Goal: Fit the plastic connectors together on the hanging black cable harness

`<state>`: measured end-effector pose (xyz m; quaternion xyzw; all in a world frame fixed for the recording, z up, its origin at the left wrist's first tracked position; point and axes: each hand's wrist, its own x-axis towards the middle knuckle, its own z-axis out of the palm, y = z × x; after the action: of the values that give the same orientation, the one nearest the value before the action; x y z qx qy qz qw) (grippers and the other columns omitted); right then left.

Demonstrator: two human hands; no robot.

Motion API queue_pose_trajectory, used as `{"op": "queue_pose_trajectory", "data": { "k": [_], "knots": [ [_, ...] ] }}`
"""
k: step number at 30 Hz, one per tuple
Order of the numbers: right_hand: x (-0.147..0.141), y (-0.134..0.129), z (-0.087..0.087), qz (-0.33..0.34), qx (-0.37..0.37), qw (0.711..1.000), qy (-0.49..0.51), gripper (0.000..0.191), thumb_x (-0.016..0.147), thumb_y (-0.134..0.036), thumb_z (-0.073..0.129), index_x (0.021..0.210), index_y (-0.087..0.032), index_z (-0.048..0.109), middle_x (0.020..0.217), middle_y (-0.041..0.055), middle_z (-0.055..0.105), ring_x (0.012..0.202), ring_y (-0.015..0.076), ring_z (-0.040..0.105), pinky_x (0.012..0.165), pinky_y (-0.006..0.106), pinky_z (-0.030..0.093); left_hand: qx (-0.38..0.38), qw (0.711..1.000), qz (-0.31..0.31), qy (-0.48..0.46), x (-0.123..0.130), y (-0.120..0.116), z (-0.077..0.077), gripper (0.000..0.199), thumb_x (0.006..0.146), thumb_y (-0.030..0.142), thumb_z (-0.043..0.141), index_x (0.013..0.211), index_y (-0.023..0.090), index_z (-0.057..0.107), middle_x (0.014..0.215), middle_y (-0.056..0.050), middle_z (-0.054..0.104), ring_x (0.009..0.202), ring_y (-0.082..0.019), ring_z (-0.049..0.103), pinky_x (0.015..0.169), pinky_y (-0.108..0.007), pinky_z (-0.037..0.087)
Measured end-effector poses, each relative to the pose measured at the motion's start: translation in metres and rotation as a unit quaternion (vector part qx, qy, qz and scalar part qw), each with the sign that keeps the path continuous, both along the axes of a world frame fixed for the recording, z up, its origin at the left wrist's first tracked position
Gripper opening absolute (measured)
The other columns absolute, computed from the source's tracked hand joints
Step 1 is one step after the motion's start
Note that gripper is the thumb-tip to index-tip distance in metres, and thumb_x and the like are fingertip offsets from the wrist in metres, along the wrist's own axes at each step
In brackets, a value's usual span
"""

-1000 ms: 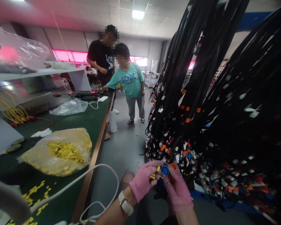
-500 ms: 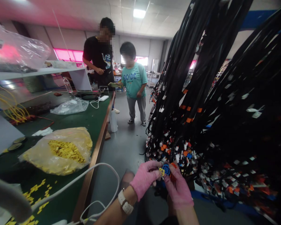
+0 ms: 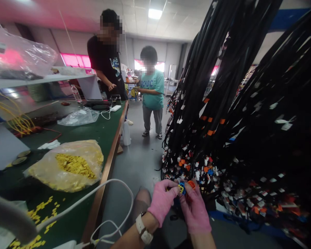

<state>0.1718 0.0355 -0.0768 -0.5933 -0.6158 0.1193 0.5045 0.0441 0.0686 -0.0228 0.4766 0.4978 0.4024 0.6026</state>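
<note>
Yellow plastic piece [image 3: 180, 188] is sitting against the face of a blue plastic connector [image 3: 183, 184], just right of your pink-gloved left hand [image 3: 162, 200], which is pinching it; your pink-gloved right hand [image 3: 195, 210] is clasping the connector. Long axis unclear.

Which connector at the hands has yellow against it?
The blue connector, left of the orange connector, has a yellow piece against it; the orange shows none.

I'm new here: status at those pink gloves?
Left pink-gloved hand pinching small yellow plastic piece at rounded blue plastic connector. Right pink-gloved hand holding connector. Nothing visibly blocking.
</note>
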Motion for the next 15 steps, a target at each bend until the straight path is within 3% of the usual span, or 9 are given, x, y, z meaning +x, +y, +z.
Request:
{"op": "queue_pose_trajectory", "data": {
  "k": [5, 10, 15],
  "knots": [
    [0.001, -0.001, -0.004, 0.007, -0.025, 0.999, -0.032, 0.037, 0.086, -0.032, 0.049, 0.12, -0.019, 0.059, 0.136, 0.015, 0.044, 0.127, 0.0317, 0.042, 0.104, 0.051, 0.038, -0.03, 0.999, -0.002, -0.029, 0.001, -0.002, -0.003, 0.019, 0.068, 0.027, 0.06, 0.076, 0.01, 0.063, 0.06, 0.002, 0.053, 0.045, -0.007, 0.041, 0.041, -0.019, 0.031],
    [-0.002, 0.0, -0.005, 0.006, -0.022, 0.999, -0.043, 0.037, 0.086, -0.032, 0.049, 0.118, -0.018, 0.06, 0.133, 0.0157, 0.045, 0.13, 0.0339, 0.036, 0.105, 0.053, 0.036, -0.031, 0.999, 0.006, -0.03, 0.001, -0.002, -0.007, 0.015, 0.067, 0.026, 0.061, 0.072, 0.012, 0.06, 0.061, 0.002, 0.052, 0.047, -0.007, 0.041, 0.042, -0.019, 0.032],
    [-0.003, -0.002, -0.001, 0.009, -0.001, 0.999, -0.037, 0.036, 0.086, -0.03, 0.05, 0.118, -0.02, 0.06, 0.131, 0.0146, 0.047, 0.128, 0.0336, 0.04, 0.105, 0.053, 0.037, -0.032, 0.999, -0.002, -0.034, 0.003, -0.003, -0.012, 0.019, 0.068, 0.029, 0.061, 0.077, 0.013, 0.057, 0.063, 0.003, 0.051, 0.049, -0.007, 0.041, 0.042, -0.019, 0.033]
  ]
}}
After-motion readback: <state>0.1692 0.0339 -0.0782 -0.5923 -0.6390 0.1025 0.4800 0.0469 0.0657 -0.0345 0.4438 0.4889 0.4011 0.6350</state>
